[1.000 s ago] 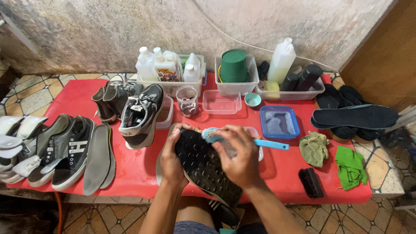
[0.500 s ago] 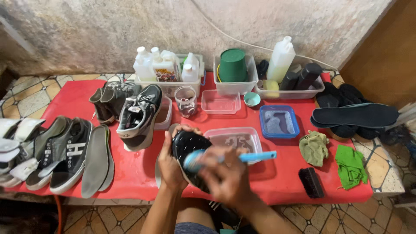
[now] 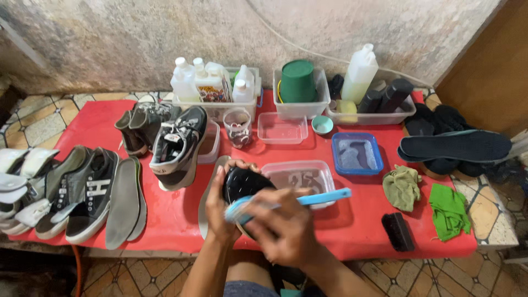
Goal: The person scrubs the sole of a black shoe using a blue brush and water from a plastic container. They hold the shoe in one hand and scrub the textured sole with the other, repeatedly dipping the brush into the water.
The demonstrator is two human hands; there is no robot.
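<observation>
Head view, looking down at a red bench (image 3: 165,220). Nearest the camera, the right hand (image 3: 286,231) is curled tight around the handle of a light-blue brush (image 3: 308,199), whose bristle end lies against a black shoe (image 3: 245,184); motion blur hides the exact contact. The left hand (image 3: 217,206) wraps its fingers over the shoe's far edge, gripping it sole-up above the bench's front edge. Just behind the shoe, a clear plastic tub (image 3: 302,176) holds cloudy water. To the left lie two grey insoles (image 3: 125,201) and a row of dark sneakers (image 3: 82,192); a black-and-white sneaker (image 3: 179,144) rests tilted on a small tray. To the right are a black brush (image 3: 397,231), an olive cloth (image 3: 402,187) and a green cloth (image 3: 450,212). Farther back stand a blue tub (image 3: 356,154), a glass cup (image 3: 238,126) and a small clear container (image 3: 283,129). Along the wall, bins hold white bottles (image 3: 206,82), a green pot (image 3: 297,81) and a tall white bottle (image 3: 360,71).
</observation>
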